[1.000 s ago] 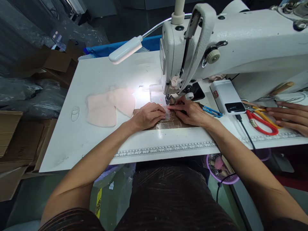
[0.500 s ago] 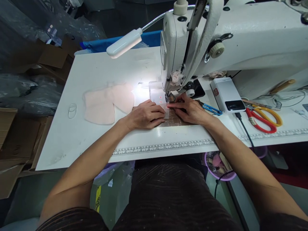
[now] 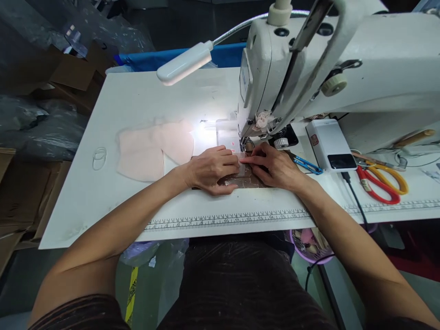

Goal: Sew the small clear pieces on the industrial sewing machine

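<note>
My left hand (image 3: 216, 170) rests palm down on a brown mat (image 3: 252, 181) below the sewing machine's needle area, its thumb apart from the other fingers. Its fingertips press the edge of a thin, pale translucent piece (image 3: 244, 170) with pinkish marks near the presser foot (image 3: 243, 143). From the other side, my right hand (image 3: 273, 166) lies with the index finger stretched onto the same piece and the thumb lower, apart from it. The fingers hide part of the piece. Pale pink fabric pieces (image 3: 140, 153) lie left of my left hand.
A lit lamp (image 3: 185, 63) hangs over the white table (image 3: 165, 96). Right of my hand lie a blue-handled tool (image 3: 307, 165), a white power bank (image 3: 332, 145) with a cable, and red-handled scissors (image 3: 378, 185). Two metal rings (image 3: 99, 158) lie far left. A ruler strip (image 3: 223, 220) runs along the front edge.
The view has shifted slightly, so the machine appears farther right. My left thumb has spread away from its fingers. Both hands stay at the pale piece near the presser foot.
</note>
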{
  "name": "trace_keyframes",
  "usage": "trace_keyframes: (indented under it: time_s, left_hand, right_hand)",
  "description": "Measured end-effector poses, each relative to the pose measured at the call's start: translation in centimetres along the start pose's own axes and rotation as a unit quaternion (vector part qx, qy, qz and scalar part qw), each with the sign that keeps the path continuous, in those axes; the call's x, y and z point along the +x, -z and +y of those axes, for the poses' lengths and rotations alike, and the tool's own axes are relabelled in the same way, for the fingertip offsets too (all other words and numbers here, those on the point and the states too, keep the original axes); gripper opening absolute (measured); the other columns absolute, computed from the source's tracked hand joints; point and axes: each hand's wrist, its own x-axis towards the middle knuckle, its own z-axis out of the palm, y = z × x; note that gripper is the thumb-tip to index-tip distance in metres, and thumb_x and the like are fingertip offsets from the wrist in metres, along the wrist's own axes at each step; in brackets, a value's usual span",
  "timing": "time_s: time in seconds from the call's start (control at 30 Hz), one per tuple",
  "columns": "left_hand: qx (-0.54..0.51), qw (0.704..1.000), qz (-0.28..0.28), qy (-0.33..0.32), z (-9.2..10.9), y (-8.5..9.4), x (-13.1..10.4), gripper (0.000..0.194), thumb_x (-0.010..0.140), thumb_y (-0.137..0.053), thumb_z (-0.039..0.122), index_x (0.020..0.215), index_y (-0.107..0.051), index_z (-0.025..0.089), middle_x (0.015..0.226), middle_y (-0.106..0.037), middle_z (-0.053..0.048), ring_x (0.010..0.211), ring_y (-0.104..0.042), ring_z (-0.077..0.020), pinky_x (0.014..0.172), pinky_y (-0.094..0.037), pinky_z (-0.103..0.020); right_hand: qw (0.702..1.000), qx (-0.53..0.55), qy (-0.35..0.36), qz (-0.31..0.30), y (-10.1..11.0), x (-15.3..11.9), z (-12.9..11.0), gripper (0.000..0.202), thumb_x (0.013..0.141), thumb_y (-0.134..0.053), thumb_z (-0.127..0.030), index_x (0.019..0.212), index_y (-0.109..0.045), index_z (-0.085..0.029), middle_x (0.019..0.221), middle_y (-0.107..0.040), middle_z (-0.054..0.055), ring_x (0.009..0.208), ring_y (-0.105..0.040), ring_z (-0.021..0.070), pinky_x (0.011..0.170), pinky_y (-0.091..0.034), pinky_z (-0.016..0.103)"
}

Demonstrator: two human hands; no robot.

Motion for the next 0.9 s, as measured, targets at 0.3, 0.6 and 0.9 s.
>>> trace_keyframes:
  time_s: [0.3,0.6,0.9]
  left_hand:
    - [-0.001,0.999,0.035,0.003,-0.30,-0.26,-0.50,0.035,0.088,-0.059,0.042,0.105,-0.070,0.014,0.113,-0.070,-0.012,0.086,-0.062,-0.0227,0.076,-0.047,-0.039]
    - [0.050,0.998,0.011,0.040,-0.27,-0.44,-0.32,0.046,0.089,-0.054,0.049,0.113,-0.068,0.013,0.108,-0.068,-0.014,0.084,-0.059,-0.0245,0.077,-0.046,-0.041]
    - [0.064,0.995,-0.012,0.071,-0.56,-0.40,-0.25,0.052,0.090,-0.054,0.052,0.120,-0.063,0.010,0.118,-0.064,-0.016,0.090,-0.058,-0.0266,0.082,-0.044,-0.042]
  right_hand:
    - [0.998,-0.043,-0.039,-0.022,0.36,0.65,-0.89,0.041,0.100,-0.044,-0.032,0.134,-0.066,-0.021,0.109,-0.062,0.015,0.093,-0.062,0.0290,0.072,-0.049,0.037]
    - [1.000,0.007,-0.006,-0.004,0.66,0.28,-0.94,0.039,0.099,-0.046,-0.028,0.132,-0.067,-0.026,0.110,-0.061,0.013,0.092,-0.061,0.0265,0.078,-0.051,0.038]
    - [1.000,0.015,-0.007,0.000,0.45,0.22,-0.92,0.040,0.099,-0.046,-0.028,0.134,-0.066,-0.022,0.113,-0.061,0.015,0.097,-0.061,0.0293,0.083,-0.054,0.043]
